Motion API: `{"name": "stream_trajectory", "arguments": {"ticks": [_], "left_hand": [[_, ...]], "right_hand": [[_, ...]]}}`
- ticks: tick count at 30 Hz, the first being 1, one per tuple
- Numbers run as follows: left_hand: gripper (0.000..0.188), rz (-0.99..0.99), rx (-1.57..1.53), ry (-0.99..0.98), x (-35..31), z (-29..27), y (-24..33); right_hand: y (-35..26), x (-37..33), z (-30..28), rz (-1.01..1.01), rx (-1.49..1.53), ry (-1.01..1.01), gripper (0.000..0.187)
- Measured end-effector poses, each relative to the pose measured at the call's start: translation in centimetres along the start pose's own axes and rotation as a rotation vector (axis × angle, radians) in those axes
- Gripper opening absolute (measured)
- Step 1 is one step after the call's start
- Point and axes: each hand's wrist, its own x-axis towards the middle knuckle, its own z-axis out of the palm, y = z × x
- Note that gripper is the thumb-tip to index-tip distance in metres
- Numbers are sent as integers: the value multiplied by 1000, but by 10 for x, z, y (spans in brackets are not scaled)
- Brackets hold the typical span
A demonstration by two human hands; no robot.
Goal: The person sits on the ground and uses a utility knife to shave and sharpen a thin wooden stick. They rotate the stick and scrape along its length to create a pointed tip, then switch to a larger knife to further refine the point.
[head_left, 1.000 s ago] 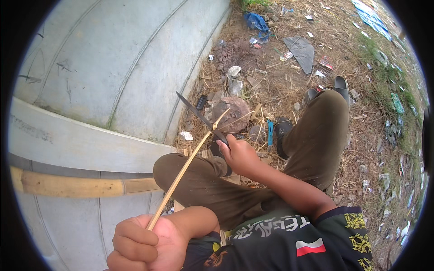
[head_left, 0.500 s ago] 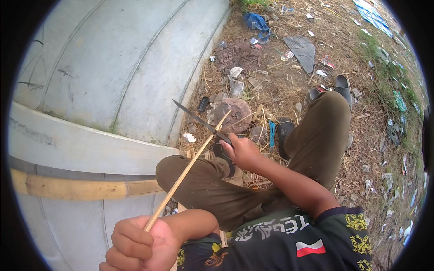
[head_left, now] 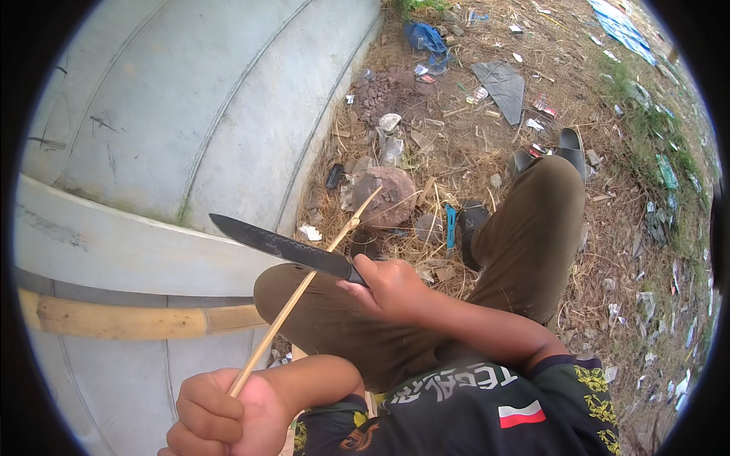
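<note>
My left hand [head_left: 217, 414] is closed in a fist round the near end of a thin, pale bamboo strip [head_left: 285, 310]. The strip slants away up and to the right, its far tip over a reddish stone [head_left: 386, 196]. In my right hand [head_left: 389, 289] is the handle of a knife [head_left: 281, 251] with a long dark blade pointing left. The blade lies across the strip about midway along it, with the flat of the blade showing. Whether its edge touches the strip I cannot tell. A small curl or knot [head_left: 352, 224] shows on the strip beyond the blade.
A pale concrete wall [head_left: 213, 99] stands at the left, with a thick bamboo pole [head_left: 122, 317] along its lower part. My bent legs [head_left: 532, 235] flank the stone. Dry straw, litter, a grey flat scrap [head_left: 502, 90] and a blue plastic bag [head_left: 426, 38] lie on the ground beyond.
My right hand has drawn the knife back along the strip toward me, and more of the blade's flat now shows. My left hand keeps its grip, shifted slightly left.
</note>
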Motion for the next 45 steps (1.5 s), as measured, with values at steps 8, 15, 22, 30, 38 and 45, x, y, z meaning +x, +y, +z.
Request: {"name": "stream_trajectory", "arguments": {"ticks": [8, 15, 22, 30, 38, 45], "left_hand": [[32, 52, 34, -95, -1, 3, -3], [37, -9, -2, 80, 2, -13, 0], [39, -37, 38, 107, 6, -25, 6], [39, -17, 71, 134, 5, -28, 7], [41, -55, -35, 40, 12, -23, -2], [39, -82, -33, 42, 7, -27, 0]], "right_hand": [[134, -26, 49, 852, -207, -162, 59], [84, -11, 50, 524, -14, -71, 49], [51, -10, 51, 403, 243, -35, 44], [14, 20, -3, 376, 298, 94, 52], [100, -16, 69, 865, 236, -18, 57], [31, 12, 11, 464, 395, 226, 52]]}}
